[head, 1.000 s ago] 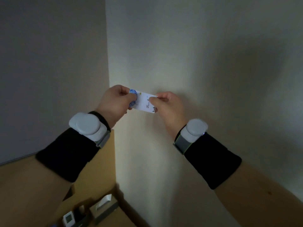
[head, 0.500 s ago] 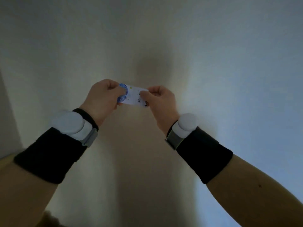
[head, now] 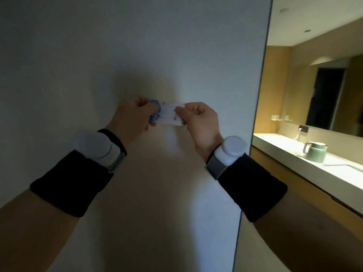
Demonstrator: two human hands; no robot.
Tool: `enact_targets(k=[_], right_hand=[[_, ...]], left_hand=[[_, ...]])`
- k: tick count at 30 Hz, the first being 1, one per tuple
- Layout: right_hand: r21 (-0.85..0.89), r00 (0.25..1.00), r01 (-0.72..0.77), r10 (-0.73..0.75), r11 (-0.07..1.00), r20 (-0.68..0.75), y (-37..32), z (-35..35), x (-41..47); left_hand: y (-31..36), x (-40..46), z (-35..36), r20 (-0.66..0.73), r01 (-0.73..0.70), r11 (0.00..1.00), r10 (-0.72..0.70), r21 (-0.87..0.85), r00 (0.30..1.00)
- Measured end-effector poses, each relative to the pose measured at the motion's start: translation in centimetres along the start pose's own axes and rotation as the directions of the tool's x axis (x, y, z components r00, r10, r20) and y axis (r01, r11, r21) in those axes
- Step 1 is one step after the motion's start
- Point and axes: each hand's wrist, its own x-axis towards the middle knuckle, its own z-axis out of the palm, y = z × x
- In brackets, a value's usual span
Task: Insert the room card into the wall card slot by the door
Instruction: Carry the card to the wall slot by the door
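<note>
Your left hand (head: pixel 132 116) pinches the blue-printed end of the room card (head: pixel 168 114), thumb and fingers closed on it. The card spans the gap between both hands, held flat in front of the plain wall (head: pixel 117 55). Your right hand (head: pixel 200 119) grips the card's other end, fingers curled over the white edge. Past your right hand, beyond the wall's edge, a lit worktop (head: pixel 314 169) carries a green kettle (head: pixel 315 152), with a mirror (head: pixel 330 95) above it.
</note>
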Motion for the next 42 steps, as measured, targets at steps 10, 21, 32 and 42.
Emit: enact_targets(k=[10, 21, 32, 42], right_hand=[[-0.074, 0.993, -0.021, 0.012, 0.997, -0.119, -1.1, -17.7, 2.3], [-0.102, 0.967, -0.003, -0.023, 0.995, -0.254, 0.8, -30.6, 6.2], [-0.107, 0.971, -0.065, 0.038, 0.992, -0.236, 5.2, -40.8, 15.1], [-0.111, 0.979, -0.051, 0.028, 0.993, -0.201, 9.1, -47.4, 23.3]], left_hand=[[5.4, -1.6, 17.3, 0.116, -0.011, 0.997, 0.020, -0.082, 0.993], [7.5, -0.5, 32.2, 0.248, -0.089, 0.995, 0.095, -0.038, 0.964], [5.9, 5.7, 46.3, 0.313, -0.076, 0.993, 0.101, -0.089, 0.944], [4.7, 11.1, 56.0, 0.284, -0.050, 0.997, 0.067, -0.065, 0.956]])
